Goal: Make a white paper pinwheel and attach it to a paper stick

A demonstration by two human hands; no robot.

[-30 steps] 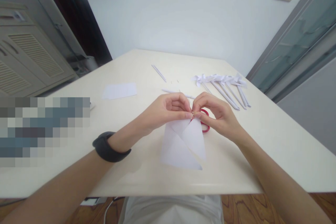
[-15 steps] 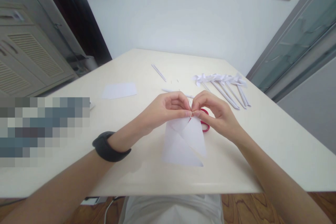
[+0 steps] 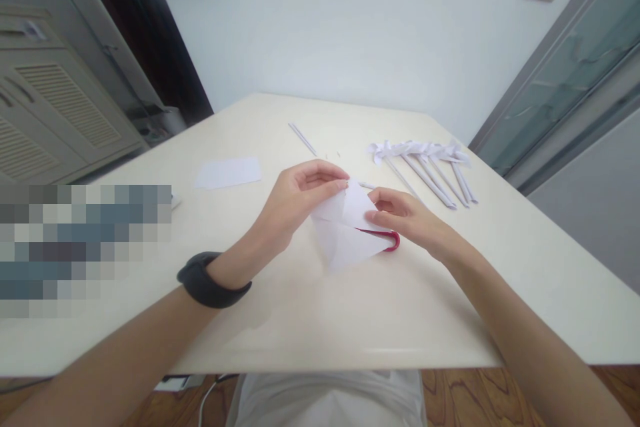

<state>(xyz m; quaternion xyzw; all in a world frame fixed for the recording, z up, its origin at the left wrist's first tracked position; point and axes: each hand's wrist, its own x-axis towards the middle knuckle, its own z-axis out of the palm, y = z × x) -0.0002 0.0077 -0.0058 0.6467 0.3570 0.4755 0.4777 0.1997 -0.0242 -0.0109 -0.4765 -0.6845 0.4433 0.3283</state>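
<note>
Paper (image 3: 350, 233) now lifted, tip toward wall

Hands are separating: left hand (image 3: 295, 203) is lifting the cut paper (image 3: 347, 230) by its top corner, up and toward the surface's far edge, so the sheet is tilting off the surface. Right hand (image 3: 407, 220) is letting go of the pinch, now lying flat on the paper's right flap, covering more of the red scissors (image 3: 393, 240).

My arms are bare to the elbow, no sleeves. A broad black band (image 3: 214, 280) wraps my left wrist, just behind my left hand (image 3: 295, 203). My right hand (image 3: 410, 220) wears nothing.
</note>
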